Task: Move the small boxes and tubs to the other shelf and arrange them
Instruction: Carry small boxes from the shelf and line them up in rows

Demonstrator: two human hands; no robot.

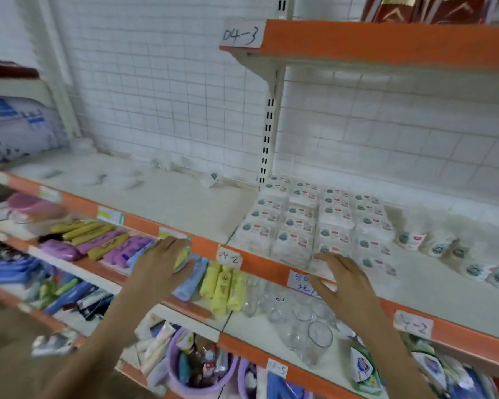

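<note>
White small boxes (pixel 314 223) blurred | left hand (pixel 162 269), right hand (pixel 346 280) empty

Orange-edged shelf (pixel 260 264) with rows of small white boxes (pixel 317 223), tubs (pixel 441 249) beside them.

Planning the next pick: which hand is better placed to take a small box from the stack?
Probably the right hand: its fingertips reach the front boxes. The left hand hovers off to their left.

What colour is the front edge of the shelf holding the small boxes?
Orange, seen in the head view: front edge, small boxes.
</note>
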